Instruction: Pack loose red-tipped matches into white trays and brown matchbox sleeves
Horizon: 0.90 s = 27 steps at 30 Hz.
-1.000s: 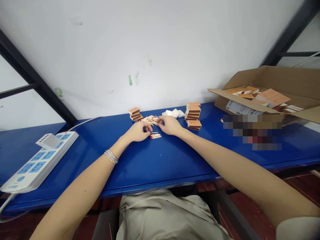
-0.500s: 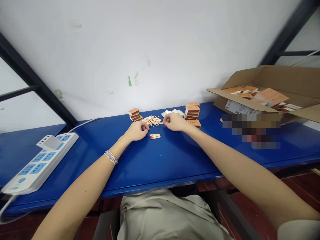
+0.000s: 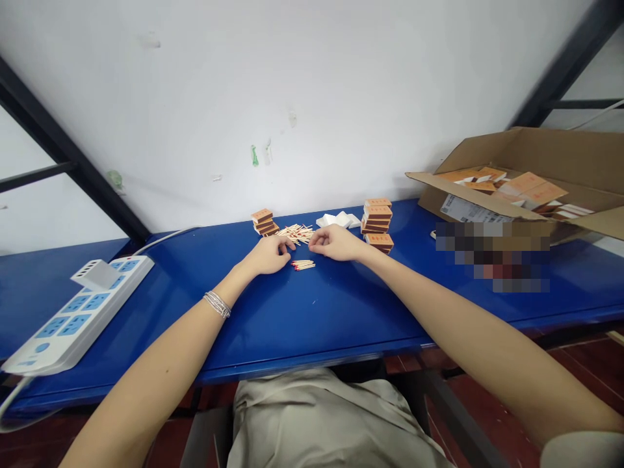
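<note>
On the blue table (image 3: 312,312) both my hands rest side by side near the far edge. My left hand (image 3: 270,254) has its fingers curled, its fingertips touching the near side of a loose pile of matches (image 3: 297,233). My right hand (image 3: 336,243) is pinched shut just right of that pile; what it pinches is too small to make out. A small neat bundle of red-tipped matches (image 3: 303,264) lies between and just below the two hands. A short stack of orange matchboxes (image 3: 264,222) stands left of the pile, a taller stack (image 3: 377,216) to the right.
White inner trays (image 3: 337,220) lie behind my right hand. An open cardboard box (image 3: 529,188) full of matchboxes sits at the right end. A white and blue power strip (image 3: 73,315) lies at the left. A white wall closes off the back.
My right hand came back from beside the tall stack leftward toward the pile and my left hand. The left hand stayed almost still.
</note>
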Available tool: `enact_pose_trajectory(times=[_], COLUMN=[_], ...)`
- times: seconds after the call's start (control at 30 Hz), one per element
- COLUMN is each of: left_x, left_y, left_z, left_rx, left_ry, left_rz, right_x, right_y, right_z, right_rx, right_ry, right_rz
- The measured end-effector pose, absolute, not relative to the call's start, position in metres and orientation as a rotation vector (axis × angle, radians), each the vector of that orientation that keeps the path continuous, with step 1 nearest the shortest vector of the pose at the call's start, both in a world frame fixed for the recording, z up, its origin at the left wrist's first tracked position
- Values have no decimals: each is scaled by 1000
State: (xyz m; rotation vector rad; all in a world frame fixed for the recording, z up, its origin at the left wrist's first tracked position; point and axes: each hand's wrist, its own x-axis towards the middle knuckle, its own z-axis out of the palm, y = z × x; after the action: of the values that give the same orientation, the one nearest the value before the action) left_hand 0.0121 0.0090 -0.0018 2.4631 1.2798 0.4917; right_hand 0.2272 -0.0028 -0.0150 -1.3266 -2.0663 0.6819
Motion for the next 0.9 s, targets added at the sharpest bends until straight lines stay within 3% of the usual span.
enact_pose_trajectory(times=[0.17, 0.37, 0.9], left_x=[13, 12, 13], left_y=[7, 8, 9], left_z=[1, 1, -2], left_rx=[2452, 2372, 2414], left_ry=[1153, 1004, 1293], left_rz=[437, 397, 503], right_x=[236, 224, 216], right_y=[8, 11, 10], right_z=[-24, -30, -27], right_rx=[-1432, -1358, -1474], right_ry=[-2015, -2064, -2114], right_rz=[389, 358, 221])
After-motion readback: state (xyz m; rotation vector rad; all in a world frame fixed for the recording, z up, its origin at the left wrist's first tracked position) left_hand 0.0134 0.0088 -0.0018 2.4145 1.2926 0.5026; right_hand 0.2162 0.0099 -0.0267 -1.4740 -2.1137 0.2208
